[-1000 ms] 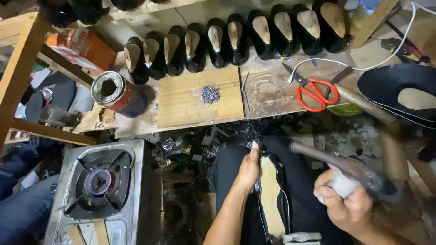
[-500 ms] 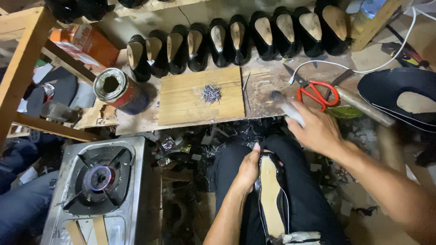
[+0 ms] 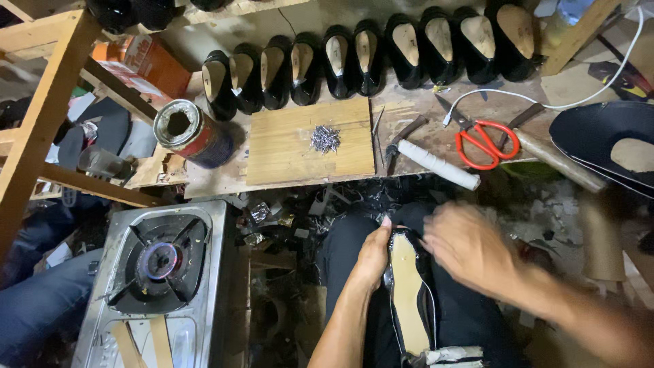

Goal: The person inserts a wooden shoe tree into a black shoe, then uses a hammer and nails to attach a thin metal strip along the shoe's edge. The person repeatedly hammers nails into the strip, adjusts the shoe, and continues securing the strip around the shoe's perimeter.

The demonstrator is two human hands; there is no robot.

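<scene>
- So the hammer (image 3: 430, 161) is out of the right hand (image 3: 470, 249) now. A second ago it was up in the air in that hand, half a second ago the hand was reaching up to the tabletop (image 3: 409, 109), and now the hammer lies there just right of center, next to the red scissors (image 3: 482, 143).
- The right hand is back down at the shoe (image 3: 409, 293), lower middle of the frame. It's blurred, fingers look loosely spread, holding nothing as far as I can tell.
- The left hand (image 3: 373, 255) hasn't budged: it's clamped on the shoe's left edge, thumb up at the toe, sole side facing up on the lap.
- My read: hammering is paused and it's hand work on the shoe.
- On the tabletop there's a wooden board (image 3: 310, 143) with a little pile of nails (image 3: 325, 138), a row of black shoes (image 3: 368, 51) along the top, and an open tin can (image 3: 191, 133) at upper left.
- A gas stove (image 3: 160, 279) sits at lower left with the burner lit. The floor's littered with scraps, a wooden frame is at far left, and it's pretty dim.
</scene>
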